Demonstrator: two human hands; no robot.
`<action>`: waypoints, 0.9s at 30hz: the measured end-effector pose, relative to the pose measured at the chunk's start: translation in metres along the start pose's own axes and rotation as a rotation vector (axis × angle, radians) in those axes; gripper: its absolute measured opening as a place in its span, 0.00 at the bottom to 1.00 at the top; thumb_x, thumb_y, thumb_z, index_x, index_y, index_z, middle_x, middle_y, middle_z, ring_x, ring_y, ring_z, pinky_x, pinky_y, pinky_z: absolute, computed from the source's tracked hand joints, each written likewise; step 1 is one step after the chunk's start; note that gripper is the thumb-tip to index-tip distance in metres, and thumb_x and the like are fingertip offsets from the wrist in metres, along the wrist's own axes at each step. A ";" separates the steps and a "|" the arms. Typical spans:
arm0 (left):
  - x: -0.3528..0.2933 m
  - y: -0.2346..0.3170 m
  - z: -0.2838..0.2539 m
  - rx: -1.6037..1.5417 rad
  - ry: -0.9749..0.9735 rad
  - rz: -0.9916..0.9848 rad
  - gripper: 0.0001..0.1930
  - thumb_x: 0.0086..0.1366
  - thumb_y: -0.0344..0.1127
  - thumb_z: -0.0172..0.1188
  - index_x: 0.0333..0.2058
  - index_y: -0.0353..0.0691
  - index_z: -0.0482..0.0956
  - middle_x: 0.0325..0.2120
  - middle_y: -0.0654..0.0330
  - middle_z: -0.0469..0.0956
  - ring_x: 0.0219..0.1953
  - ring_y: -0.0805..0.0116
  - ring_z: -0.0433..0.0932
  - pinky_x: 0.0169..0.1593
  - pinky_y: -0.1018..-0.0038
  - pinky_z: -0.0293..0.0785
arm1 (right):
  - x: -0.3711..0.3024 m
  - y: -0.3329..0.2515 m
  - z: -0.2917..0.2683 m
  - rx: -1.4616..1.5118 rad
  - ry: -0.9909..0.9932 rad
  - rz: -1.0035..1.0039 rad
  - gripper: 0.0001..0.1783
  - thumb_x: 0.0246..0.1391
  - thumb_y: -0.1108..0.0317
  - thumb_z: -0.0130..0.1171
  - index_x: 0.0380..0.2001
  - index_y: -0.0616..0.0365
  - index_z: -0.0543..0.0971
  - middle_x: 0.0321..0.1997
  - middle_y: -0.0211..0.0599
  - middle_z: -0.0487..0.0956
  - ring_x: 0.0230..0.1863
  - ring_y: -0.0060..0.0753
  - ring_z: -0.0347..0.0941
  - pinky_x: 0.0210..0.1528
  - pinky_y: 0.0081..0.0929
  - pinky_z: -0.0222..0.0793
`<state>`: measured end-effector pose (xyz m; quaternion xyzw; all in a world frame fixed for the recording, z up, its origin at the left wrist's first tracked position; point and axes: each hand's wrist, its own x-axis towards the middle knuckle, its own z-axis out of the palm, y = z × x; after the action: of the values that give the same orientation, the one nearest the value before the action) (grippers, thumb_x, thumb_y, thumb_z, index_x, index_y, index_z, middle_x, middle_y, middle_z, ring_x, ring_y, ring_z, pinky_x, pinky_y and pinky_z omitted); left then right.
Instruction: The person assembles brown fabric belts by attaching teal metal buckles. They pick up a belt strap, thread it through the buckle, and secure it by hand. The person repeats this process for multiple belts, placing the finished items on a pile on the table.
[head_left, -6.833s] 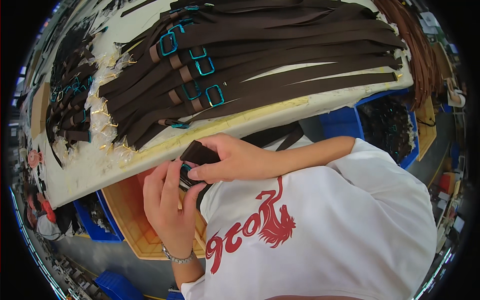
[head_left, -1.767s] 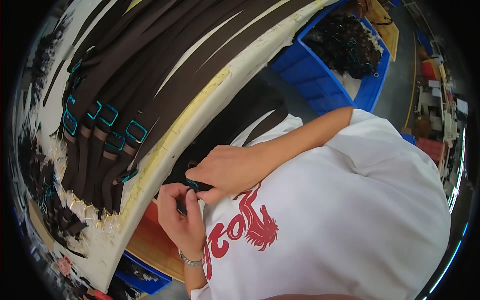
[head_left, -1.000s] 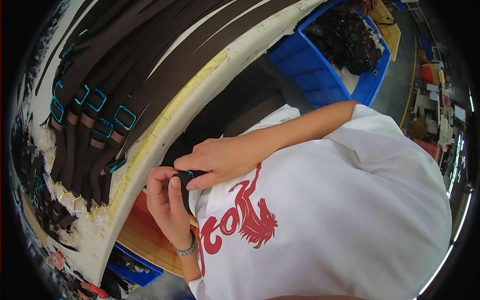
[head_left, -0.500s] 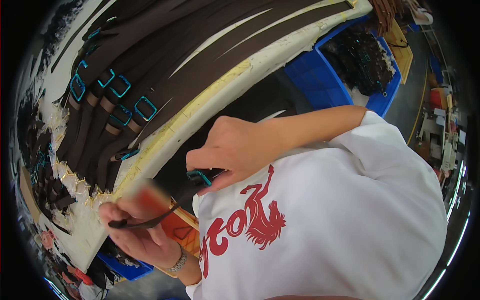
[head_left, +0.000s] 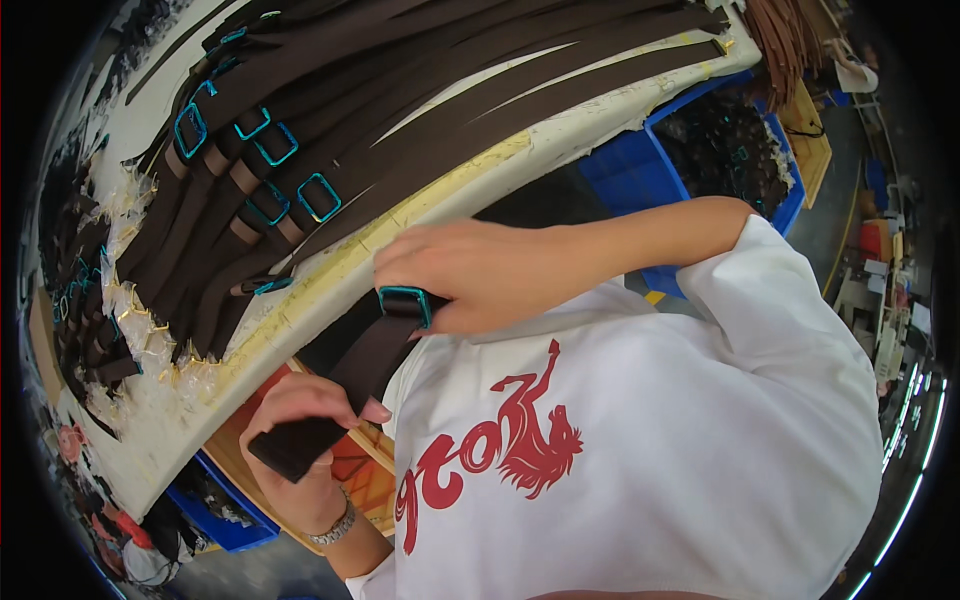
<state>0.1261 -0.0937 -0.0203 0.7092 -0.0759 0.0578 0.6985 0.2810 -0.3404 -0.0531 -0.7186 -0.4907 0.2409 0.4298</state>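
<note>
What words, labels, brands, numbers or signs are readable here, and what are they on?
White shirt: big red lettering, which I won't copy out, beside a horse-like figure.
Dark strap and teal buckle: no lettering visible.
Background clutter, far right: too small to read.

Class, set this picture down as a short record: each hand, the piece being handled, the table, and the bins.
Left hand: gripping the dark strap, a flat section showing across the fingers
Left wrist: metal band
Right hand: holding the strap beside its blue-green buckle
Strap position: off the table, running between the hands
Table: covered in many dark straps, several with blue-green buckles
Right side: blue bin filled with dark items
</note>
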 end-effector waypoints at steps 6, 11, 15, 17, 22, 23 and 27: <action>0.001 0.026 -0.002 0.204 -0.061 -0.388 0.06 0.68 0.24 0.63 0.36 0.25 0.84 0.26 0.54 0.84 0.25 0.72 0.80 0.31 0.77 0.76 | -0.004 -0.035 -0.031 -0.501 -0.066 -0.357 0.18 0.47 0.65 0.72 0.39 0.58 0.76 0.40 0.38 0.76 0.46 0.43 0.72 0.46 0.33 0.68; 0.006 0.019 -0.006 0.359 -0.173 -0.327 0.06 0.65 0.17 0.63 0.40 0.25 0.85 0.27 0.56 0.86 0.23 0.75 0.81 0.27 0.81 0.73 | -0.014 -0.029 -0.022 0.227 -0.483 0.174 0.24 0.55 0.61 0.75 0.46 0.64 0.75 0.38 0.41 0.84 0.40 0.35 0.81 0.43 0.32 0.75; 0.005 0.025 0.008 0.371 -0.128 -0.514 0.06 0.67 0.17 0.61 0.41 0.26 0.85 0.27 0.57 0.86 0.18 0.78 0.77 0.23 0.82 0.69 | -0.003 -0.025 -0.023 0.537 -0.581 0.400 0.23 0.65 0.63 0.67 0.54 0.68 0.74 0.35 0.34 0.88 0.28 0.24 0.78 0.36 0.26 0.74; 0.000 0.016 0.013 0.300 -0.103 -0.517 0.05 0.68 0.19 0.62 0.41 0.27 0.85 0.26 0.58 0.86 0.16 0.79 0.75 0.22 0.81 0.67 | -0.005 -0.017 -0.016 0.515 -0.541 0.354 0.18 0.70 0.64 0.59 0.54 0.67 0.76 0.35 0.29 0.87 0.29 0.22 0.76 0.37 0.26 0.74; 0.002 0.014 0.023 0.204 -0.075 -0.689 0.05 0.71 0.23 0.64 0.41 0.27 0.85 0.25 0.60 0.85 0.16 0.82 0.73 0.20 0.82 0.64 | -0.009 -0.016 -0.001 0.628 -0.440 0.390 0.13 0.73 0.65 0.55 0.45 0.65 0.82 0.35 0.30 0.87 0.30 0.22 0.77 0.37 0.26 0.75; 0.002 0.012 0.026 0.195 -0.058 -0.723 0.05 0.72 0.24 0.64 0.41 0.28 0.86 0.25 0.60 0.85 0.16 0.83 0.72 0.20 0.82 0.63 | -0.010 -0.018 0.001 0.627 -0.402 0.389 0.13 0.73 0.65 0.54 0.43 0.65 0.82 0.35 0.30 0.87 0.30 0.22 0.78 0.37 0.26 0.75; 0.007 0.010 0.034 0.077 0.019 -0.814 0.06 0.74 0.26 0.64 0.39 0.28 0.86 0.24 0.62 0.84 0.16 0.85 0.70 0.19 0.82 0.61 | -0.020 -0.021 0.010 0.622 -0.315 0.386 0.11 0.75 0.67 0.53 0.45 0.63 0.80 0.36 0.32 0.86 0.30 0.20 0.76 0.36 0.26 0.74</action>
<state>0.1300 -0.1279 -0.0100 0.7063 0.2196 -0.2141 0.6380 0.2548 -0.3518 -0.0422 -0.5876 -0.3102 0.5615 0.4933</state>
